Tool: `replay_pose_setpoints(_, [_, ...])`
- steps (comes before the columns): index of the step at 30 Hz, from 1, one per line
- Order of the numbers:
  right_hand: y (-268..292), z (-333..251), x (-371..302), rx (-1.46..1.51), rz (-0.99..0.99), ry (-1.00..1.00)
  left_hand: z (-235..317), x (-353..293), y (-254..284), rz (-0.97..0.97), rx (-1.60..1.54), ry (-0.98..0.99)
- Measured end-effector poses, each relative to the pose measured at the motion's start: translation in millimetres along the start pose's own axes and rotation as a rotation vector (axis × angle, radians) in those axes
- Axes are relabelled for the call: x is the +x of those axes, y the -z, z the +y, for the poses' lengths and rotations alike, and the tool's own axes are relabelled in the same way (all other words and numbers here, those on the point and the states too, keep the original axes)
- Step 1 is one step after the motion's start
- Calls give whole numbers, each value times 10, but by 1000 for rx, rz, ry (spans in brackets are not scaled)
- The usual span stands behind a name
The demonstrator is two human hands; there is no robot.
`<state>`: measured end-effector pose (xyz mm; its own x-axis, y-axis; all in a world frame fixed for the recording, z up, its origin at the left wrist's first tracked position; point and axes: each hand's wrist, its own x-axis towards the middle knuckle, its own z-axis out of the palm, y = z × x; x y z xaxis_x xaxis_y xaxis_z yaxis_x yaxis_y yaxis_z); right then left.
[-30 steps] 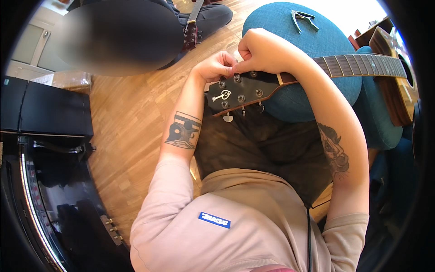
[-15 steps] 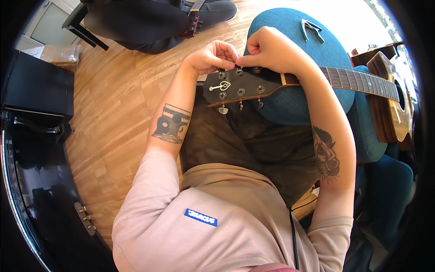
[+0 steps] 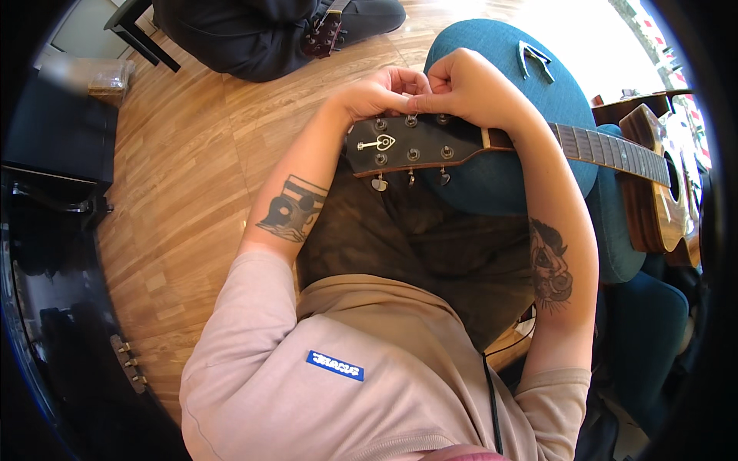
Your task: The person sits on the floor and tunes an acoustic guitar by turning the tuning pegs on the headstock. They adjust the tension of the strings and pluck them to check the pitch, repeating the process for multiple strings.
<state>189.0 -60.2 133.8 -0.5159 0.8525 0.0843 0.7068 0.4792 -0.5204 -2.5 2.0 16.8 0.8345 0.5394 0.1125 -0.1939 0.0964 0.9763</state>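
Note:
A guitar's black headstock (image 3: 407, 143) with a pale heart-and-key inlay lies across my lap and the edge of a teal cushioned seat (image 3: 507, 180). Its fretted neck (image 3: 607, 147) runs right to the wooden body (image 3: 653, 188). At the headstock's far edge, my left hand (image 3: 388, 92) and my right hand (image 3: 467, 88) meet, fingertips pinched together beside a tuning post (image 3: 411, 120). Both are closed; whatever is between the fingers is too small or covered. Three metal tuning pegs (image 3: 411, 178) stick out along the near edge.
A silver-and-black capo (image 3: 534, 61) lies on the teal seat. Beyond it, a person in dark clothes (image 3: 231, 38) sits on the wooden floor (image 3: 184, 200) near another guitar's reddish headstock (image 3: 323, 38). Black furniture (image 3: 58, 146) and a plastic-wrapped box (image 3: 108, 77) stand left.
Both hands have shifted slightly right along the headstock's far edge, still pinched together. The left hand's fingers are more bunched against the right hand. The view has tilted a little.

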Motion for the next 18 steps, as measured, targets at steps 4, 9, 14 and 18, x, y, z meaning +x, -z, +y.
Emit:
replay_pose_setpoints(4, [145,13,-171,-39,56,-85,-60,184,-3,-17,71,-11])
replay_pose_setpoints(9, [-72,-60,147,-16,-2,26,-51,-357,377,40,-65,25])
replay_pose_setpoints(14, [-140,-65,41,-11,-27,53,-138,-320,329,117,-2,131])
replay_pose_setpoints(18, [-109,-68,11,-9,3,38,-102,-252,162,169,29,54])
